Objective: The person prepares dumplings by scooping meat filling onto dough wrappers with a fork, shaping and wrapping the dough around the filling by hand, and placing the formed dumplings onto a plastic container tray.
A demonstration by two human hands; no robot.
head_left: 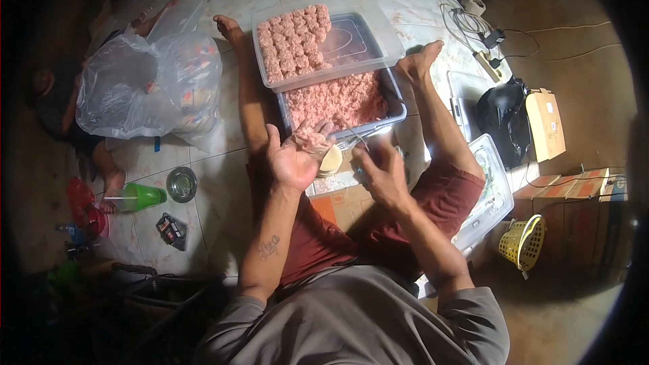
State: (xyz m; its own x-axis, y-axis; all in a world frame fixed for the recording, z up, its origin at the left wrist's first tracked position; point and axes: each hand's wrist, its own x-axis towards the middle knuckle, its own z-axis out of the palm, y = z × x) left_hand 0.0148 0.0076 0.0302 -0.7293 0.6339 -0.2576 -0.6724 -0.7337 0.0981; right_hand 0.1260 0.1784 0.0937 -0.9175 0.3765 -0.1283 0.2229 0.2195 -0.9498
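My left hand (296, 161) is palm up with its fingers spread, and a lump of pink minced filling (311, 138) lies on its fingers. Over to the right, my right hand (384, 170) is closed round a thin metal utensil (356, 134), partly blurred. Just beyond both hands stands a tub of loose pink mince (338, 101). A clear tray (368, 74) rests across that tub, with rows of shaped pink pieces (292, 42) on its left side. Pale round wrappers (331, 161) are stacked between my hands.
Another person's foot (113, 186) is at the left, near a large plastic bag (152, 84), a green cup (143, 196) and a glass ashtray (181, 184). To the right are cables (466, 17), a lidded container (485, 189), a yellow basket (522, 243) and cardboard boxes (574, 209).
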